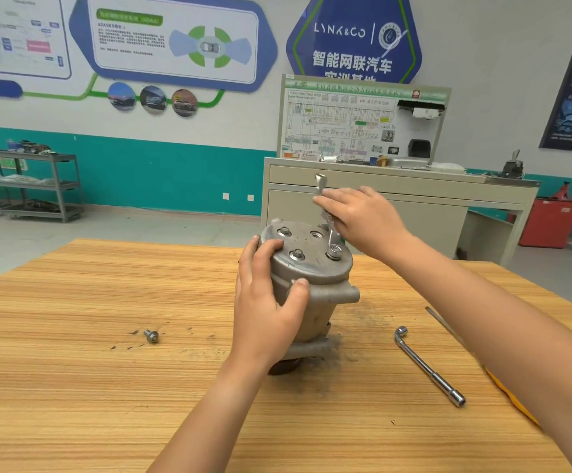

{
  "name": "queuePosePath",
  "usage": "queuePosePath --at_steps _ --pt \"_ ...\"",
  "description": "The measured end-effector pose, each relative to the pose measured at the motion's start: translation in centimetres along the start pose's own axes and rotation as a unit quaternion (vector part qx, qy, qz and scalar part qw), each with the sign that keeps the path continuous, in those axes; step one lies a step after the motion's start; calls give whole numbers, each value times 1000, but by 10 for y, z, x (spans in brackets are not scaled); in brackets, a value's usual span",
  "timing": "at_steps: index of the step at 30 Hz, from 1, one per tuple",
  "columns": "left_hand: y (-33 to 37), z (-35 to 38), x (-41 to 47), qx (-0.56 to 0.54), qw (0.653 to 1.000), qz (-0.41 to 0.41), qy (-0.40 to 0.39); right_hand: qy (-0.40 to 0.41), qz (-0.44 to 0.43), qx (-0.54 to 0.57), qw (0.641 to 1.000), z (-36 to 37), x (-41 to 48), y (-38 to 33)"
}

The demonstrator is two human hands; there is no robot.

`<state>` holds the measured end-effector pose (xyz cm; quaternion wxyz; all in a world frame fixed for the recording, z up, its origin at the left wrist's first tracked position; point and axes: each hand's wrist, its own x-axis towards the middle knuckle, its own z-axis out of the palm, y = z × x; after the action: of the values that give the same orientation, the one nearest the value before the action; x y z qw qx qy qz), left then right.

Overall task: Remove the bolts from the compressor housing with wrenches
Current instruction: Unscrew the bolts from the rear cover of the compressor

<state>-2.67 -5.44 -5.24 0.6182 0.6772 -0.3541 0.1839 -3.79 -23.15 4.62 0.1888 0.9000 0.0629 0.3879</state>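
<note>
Housing (322, 271) stands upright on table (73, 387), flat lid up, near the table's middle. Left hand (267, 302) grips the housing's left flank: fingers wrap over the lid edge, thumb presses the near side below the lid. Right hand (359, 216) is above and behind the housing, fingers closed over the shank of a wrench (333, 233). The wrench's ring end sits on the bolt at the lid's right edge; its shank rises steeply away from the housing, and its free end shows above the fingers. Two more bolts are seated in the lid: one (284, 231) at the far left, one (297, 255) at the near side. An open round port shows in the lid between them and the wrench. A loose bolt (151, 335) lies on the table well left of the housing, with dark specks around it. An L-shaped socket wrench (428, 365) lies on the table to the housing's right, apart from it. Grey grime smears the table at the housing's base.
</note>
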Motion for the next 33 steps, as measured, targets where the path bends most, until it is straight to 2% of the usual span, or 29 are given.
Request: queuePosePath --at_steps 2,3,5,6,8,9,10,11,13,14,16,18,26,33 --pt "-1 -2 -1 1 1000 0 1 70 -30 -16 997 -1 9 -6" --pt "-2 -3 -2 1 1000 0 2 108 -12 -9 994 -3 9 -7" --pt "-3 -7 -4 -3 1000 1 5 194 85 50 976 -10 4 -9" --pt "-4 -8 -5 -6 1000 -1 7 234 155 103 954 -16 -2 -10" --pt "-5 -9 -8 -10 1000 -6 15 249 250 220 910 -35 -17 -15" --pt "-5 -9 -10 -12 1000 -9 21 234 252 242 907 -44 -27 -18" --pt "-5 -8 -11 -12 1000 -10 27 204 241 232 920 -52 -37 -23" --pt "-4 -8 -12 -12 999 -11 31 155 219 193 944 -60 -47 -29" --pt "-2 -6 -14 -11 999 -12 35 5 173 67 983 -76 -67 -43" --pt "-1 -5 -14 -9 999 -12 36 -73 169 19 983 -82 -75 -47" --pt "1 -2 -15 -2 999 -11 39 -171 173 -25 970 -89 -89 -52" --pt "2 0 -14 3 999 -13 46 -200 172 -49 963 -95 -95 -60" --pt "7 4 -13 20 999 -23 44 -229 174 -177 941 -99 -82 -66" --pt "7 3 -13 19 998 -30 43 -272 168 -205 925 -99 -76 -65"
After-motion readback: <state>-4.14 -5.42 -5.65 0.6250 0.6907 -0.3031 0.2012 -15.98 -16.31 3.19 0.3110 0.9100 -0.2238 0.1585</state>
